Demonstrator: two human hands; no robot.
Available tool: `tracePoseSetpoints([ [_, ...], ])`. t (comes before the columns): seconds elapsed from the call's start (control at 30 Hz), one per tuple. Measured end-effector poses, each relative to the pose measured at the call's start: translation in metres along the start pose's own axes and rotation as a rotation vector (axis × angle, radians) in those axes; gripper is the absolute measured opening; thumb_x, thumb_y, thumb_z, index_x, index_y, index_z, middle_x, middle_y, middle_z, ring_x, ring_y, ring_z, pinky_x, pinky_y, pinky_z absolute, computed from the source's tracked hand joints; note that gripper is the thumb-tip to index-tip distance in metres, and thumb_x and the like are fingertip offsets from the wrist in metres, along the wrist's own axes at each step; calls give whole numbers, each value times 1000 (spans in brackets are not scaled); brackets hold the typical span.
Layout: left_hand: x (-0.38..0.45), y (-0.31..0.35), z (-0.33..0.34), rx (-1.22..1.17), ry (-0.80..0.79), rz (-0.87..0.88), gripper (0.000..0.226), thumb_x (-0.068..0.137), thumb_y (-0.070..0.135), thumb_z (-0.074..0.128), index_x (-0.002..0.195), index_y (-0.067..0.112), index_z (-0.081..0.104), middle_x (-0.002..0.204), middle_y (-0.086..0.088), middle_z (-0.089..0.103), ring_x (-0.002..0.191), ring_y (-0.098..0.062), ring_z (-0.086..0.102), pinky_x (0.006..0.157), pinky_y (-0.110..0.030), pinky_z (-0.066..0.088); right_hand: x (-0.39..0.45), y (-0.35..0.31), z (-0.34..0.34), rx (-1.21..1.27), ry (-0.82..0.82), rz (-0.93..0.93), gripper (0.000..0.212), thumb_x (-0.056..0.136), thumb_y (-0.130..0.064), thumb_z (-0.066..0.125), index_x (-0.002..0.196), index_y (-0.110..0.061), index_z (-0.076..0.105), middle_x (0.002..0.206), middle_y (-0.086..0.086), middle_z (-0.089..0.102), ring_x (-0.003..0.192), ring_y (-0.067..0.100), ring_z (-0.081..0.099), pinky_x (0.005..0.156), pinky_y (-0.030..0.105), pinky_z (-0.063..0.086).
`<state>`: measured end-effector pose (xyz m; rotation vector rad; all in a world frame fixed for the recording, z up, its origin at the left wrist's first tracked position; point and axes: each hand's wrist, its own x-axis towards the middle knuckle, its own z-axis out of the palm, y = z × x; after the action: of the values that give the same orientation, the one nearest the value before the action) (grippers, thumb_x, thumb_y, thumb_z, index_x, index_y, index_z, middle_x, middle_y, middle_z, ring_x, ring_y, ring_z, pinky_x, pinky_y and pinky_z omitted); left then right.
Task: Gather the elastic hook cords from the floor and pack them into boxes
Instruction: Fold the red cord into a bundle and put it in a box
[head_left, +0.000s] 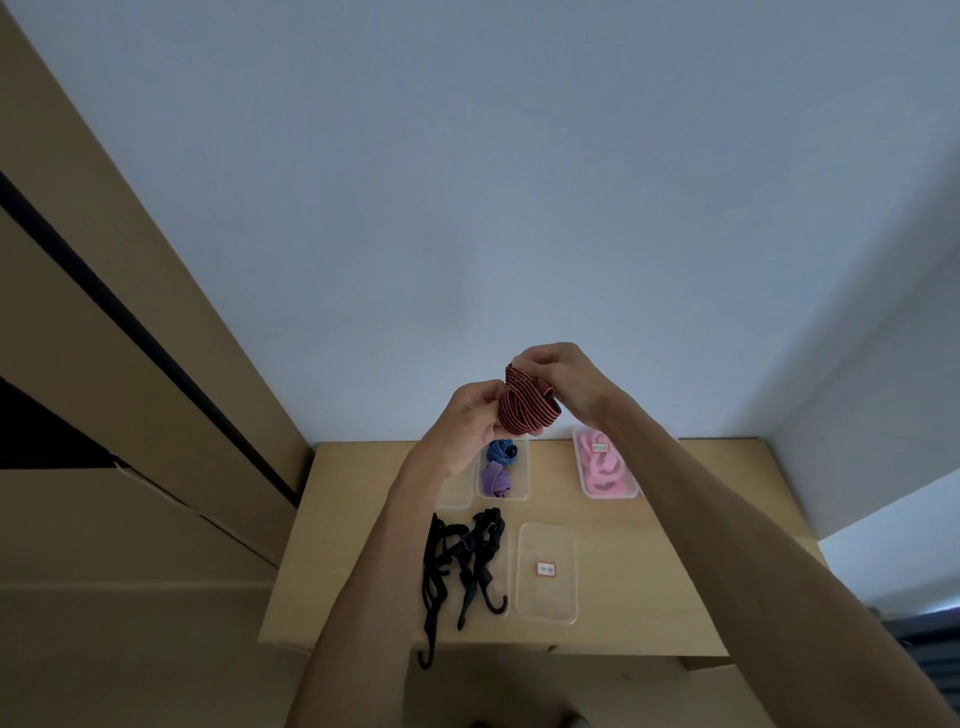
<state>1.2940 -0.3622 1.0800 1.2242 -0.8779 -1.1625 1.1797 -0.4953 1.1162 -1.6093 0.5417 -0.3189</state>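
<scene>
Item: red-and-black cord (527, 402), coiled into a bundle, held in the air above the table (675, 519), both my hands up. My left hand (470, 421) grips the bundle's lower end; my right hand (558, 376) pinches the top wrap, fingers (524, 358) curled. Long axis tilts from lower left to upper right; hooks not visible. Step: finishing the coil. Next, I judge: lower it into a box, perhaps the empty box (547, 571).

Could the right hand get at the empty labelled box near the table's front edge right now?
Probably not at once: the right hand and left hand both grip the red striped cord. The empty box lies uncovered, so the path looks free.
</scene>
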Motion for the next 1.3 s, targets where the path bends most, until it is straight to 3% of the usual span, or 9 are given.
tracePoseSetpoints([
  [0.2, 0, 1, 11, -101, 138, 47, 17, 89, 4, 55, 87, -13, 55, 86, -23, 71, 80, -37, 72, 78, -43, 59, -5, 2, 5, 279, 2, 125, 24, 93, -11, 60, 73, -1, 66, 71, 12, 54, 58, 21, 51, 49, 28, 42],
  [0.37, 8, -1, 22, 2, 461, 78, 21, 87, 15, 53, 68, 17, 63, 68, -1, 62, 71, -22, 56, 70, -37, 45, 2, -1, 7, 188, 290, 43, 25, 93, -18, 66, 72, -14, 77, 73, 5, 70, 65, 15, 64, 52, 24, 49],
  [0.57, 7, 3, 21, 27, 461, 181, 23, 95, -1, 49, 90, 7, 70, 93, -15, 70, 82, -24, 70, 76, -36, 60, -2, 0, 9, 52, 351, 36, 19, 93, -17, 65, 79, -10, 76, 76, 12, 67, 65, 22, 58, 56, 29, 45],
  [0.67, 6, -5, 21, 59, 411, 111, 14, 97, -1, 48, 95, -5, 60, 84, -16, 72, 71, -26, 72, 71, -35, 61, -1, -10, 6, -188, 430, -108, 15, 89, -15, 67, 81, -5, 75, 80, 4, 73, 76, 16, 66, 70, 29, 51],
  [0.83, 11, -1, 14, -418, 552, 63, 8, 97, 2, 48, 94, 1, 56, 85, -13, 73, 66, -23, 71, 64, -27, 58, -6, -15, 11, -173, 578, -299, 19, 95, -3, 52, 80, -4, 62, 74, -1, 64, 62, 1, 58, 61, 18, 45],
  [1.03, 22, -3, -8, -499, 882, 77, 14, 94, 0, 43, 83, 7, 48, 78, -11, 64, 53, -17, 64, 59, -28, 56, -18, 19, 12, -399, 339, -225, 21, 87, 4, 55, 72, -9, 64, 59, -11, 58, 50, 2, 44, 51, 13, 32],
  [1.13, 23, -7, -18, -541, 932, 48, 12, 93, -1, 45, 84, 6, 50, 75, -10, 62, 49, -14, 59, 56, -25, 54, -19, 19, 16, -481, 230, -201, 20, 80, 3, 56, 67, -10, 64, 58, -11, 58, 53, 2, 47, 55, 15, 36],
  [1.2, 24, -11, -21, -423, 989, 49, 14, 92, -2, 42, 82, 6, 48, 73, -10, 58, 45, -11, 53, 49, -23, 48, -17, 15, 20, -520, 133, -166, 16, 77, 1, 56, 65, -6, 64, 58, -8, 58, 54, 3, 44, 56, 20, 37],
  [1.3, 21, -17, -19, 72, 1016, 57, 15, 94, 1, 39, 82, 6, 46, 72, -9, 56, 50, -17, 53, 45, -24, 42, -13, 2, 27, -543, 12, -166, 16, 82, -5, 62, 67, -7, 68, 58, -10, 62, 51, 4, 48, 55, 19, 37],
])
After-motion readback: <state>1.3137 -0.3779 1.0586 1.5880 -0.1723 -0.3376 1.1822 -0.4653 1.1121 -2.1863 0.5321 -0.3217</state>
